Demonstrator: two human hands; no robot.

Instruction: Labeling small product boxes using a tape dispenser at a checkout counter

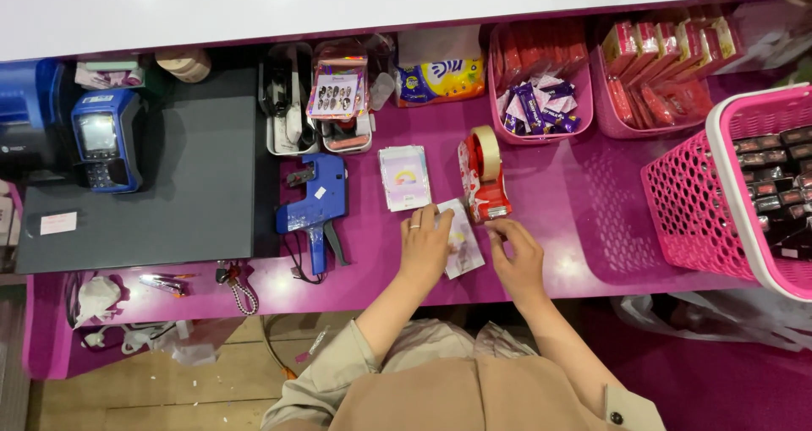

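Note:
My left hand (425,243), with a ring on one finger, presses flat on a small clear packet (463,247) lying on the magenta counter (575,228). My right hand (516,249) has its fingers pinched at the packet's right edge, just below a red tape dispenser (484,177) holding a roll of tan tape. Whether a strip of tape is between those fingers is too small to tell. A second small packet with a rainbow print (404,177) lies just beyond my left hand.
A blue price-label gun (315,207) lies left of the packets. A dark laptop (144,177) and a blue card terminal (106,139) sit at the left. Pink bins of wrapped goods (541,84) line the back; a pink mesh basket (719,194) stands right.

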